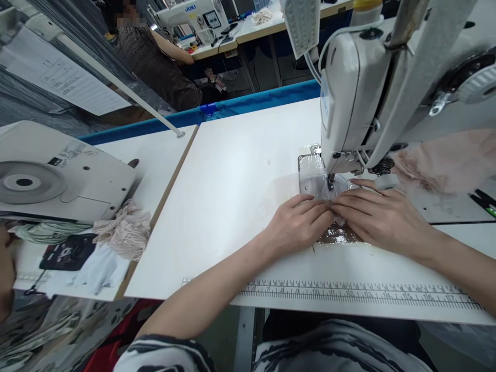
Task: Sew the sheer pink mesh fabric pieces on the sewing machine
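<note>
Just in front of the presser foot [330, 182] of a white sewing machine [341, 98], my two hands meet at the fingertips. My left hand [296, 226] is closed, its fingers pinching a thin, sheer pale fabric [284, 184]. From the other side my right hand [382, 219] presses and grips the same fabric, fingers bent together. Most of the fabric is hidden under my fingers and the machine head; a see-through part spreads left over the shiny metal needle plate [308, 168]. Its exact shape I cannot make out.
Pale pink fabric [445, 160] lies right of the needle, near black-handled snips [484, 202]. A printed ruler [349, 294] runs along the table's front edge. At left stand another machine [58, 175] and a bundle of beige strips [126, 230]. A person [151, 62] sits beyond the blue edge.
</note>
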`<state>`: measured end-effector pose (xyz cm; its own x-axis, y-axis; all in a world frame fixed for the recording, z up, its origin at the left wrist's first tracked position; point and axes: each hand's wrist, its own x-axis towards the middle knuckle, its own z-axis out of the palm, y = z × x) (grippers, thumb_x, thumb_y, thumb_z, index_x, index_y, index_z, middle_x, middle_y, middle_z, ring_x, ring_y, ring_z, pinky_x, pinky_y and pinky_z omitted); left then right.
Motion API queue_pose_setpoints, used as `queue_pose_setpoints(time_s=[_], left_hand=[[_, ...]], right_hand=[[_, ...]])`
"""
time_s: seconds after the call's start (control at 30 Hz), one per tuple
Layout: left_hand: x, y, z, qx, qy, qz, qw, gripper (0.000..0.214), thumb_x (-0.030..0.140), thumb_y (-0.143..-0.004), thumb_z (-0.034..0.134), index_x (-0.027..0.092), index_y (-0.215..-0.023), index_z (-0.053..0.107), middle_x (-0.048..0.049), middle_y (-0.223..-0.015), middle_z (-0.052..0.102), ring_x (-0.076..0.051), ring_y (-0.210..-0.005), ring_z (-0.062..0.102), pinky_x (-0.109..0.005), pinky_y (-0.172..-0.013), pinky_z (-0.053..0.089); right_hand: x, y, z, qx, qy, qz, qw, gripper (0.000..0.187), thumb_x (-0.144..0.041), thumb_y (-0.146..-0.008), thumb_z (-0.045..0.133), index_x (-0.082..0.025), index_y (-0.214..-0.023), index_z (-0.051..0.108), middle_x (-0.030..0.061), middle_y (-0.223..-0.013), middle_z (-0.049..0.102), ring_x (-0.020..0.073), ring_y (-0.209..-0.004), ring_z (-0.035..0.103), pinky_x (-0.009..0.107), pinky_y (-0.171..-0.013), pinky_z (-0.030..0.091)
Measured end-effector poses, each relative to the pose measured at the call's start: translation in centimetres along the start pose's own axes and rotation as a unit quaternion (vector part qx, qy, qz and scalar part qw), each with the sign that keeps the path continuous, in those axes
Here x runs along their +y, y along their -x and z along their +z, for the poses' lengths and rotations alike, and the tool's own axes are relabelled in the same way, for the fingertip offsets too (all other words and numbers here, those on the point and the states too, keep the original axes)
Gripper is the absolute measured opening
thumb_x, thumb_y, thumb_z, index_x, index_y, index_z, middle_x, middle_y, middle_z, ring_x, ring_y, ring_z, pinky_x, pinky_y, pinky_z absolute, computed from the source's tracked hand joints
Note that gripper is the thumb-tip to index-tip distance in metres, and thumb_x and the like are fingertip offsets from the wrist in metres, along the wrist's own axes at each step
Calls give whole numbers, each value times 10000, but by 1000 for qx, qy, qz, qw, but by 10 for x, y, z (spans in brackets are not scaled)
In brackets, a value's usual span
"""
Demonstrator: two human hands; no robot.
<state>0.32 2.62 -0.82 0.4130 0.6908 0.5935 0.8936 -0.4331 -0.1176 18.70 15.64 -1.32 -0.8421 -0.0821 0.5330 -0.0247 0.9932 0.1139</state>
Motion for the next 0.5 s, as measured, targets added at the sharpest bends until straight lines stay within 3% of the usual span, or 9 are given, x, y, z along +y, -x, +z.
queue_pose_setpoints(time_s=[0.07, 0.2, 0.27, 0.4, 0.5], left_hand=[[0, -1, -1, -13, 33, -27, 999, 152, 258, -961, 594, 122, -945, 659, -37, -979, 760, -134, -896, 703, -281, -891, 550], [-2, -1, 1, -74, 70, -102, 990, 659, 640, -882, 587, 68, -1208, 620, -120, -1107, 699, -231, -1002, 650, -363, -835, 556], [-4, -2, 3, -105, 74, -132, 983, 776, 714, -831, 592, 75, -1271, 608, -137, -1134, 662, -262, -1012, 613, -401, -816, 545], [-12, -8, 8, -126, 136, -215, 959, 405, 477, -974, 514, 157, -1133, 704, -98, -1080, 635, -219, -964, 574, -390, -833, 516], [-19, -13, 9, -131, 213, -271, 930, 343, 365, -1027, 432, 197, -1049, 731, -72, -1054, 639, -192, -970, 577, -378, -873, 509]], right_hand=[[0, 0, -1, 5, 5, -3, 1000, 192, -73, -937, 566, -151, -1055, 695, 28, -1090, 744, 178, -1026, 672, 349, -909, 494], [1, -2, -4, 29, 10, 4, 1000, 186, -71, -951, 558, -175, -983, 709, 12, -1022, 759, 154, -982, 696, 298, -726, 519], [2, -4, -5, 46, -20, 36, 998, 201, -113, -978, 535, -190, -980, 720, 3, -983, 763, 145, -898, 711, 284, -686, 526], [3, -8, -1, 63, -25, 136, 988, 294, -254, -1032, 475, -221, -977, 762, -20, -673, 712, 119, -515, 607, 265, -494, 445], [4, -10, 2, 68, -13, 187, 980, 377, -337, -1039, 453, -217, -919, 789, -15, -486, 592, 124, -409, 511, 261, -389, 320]])
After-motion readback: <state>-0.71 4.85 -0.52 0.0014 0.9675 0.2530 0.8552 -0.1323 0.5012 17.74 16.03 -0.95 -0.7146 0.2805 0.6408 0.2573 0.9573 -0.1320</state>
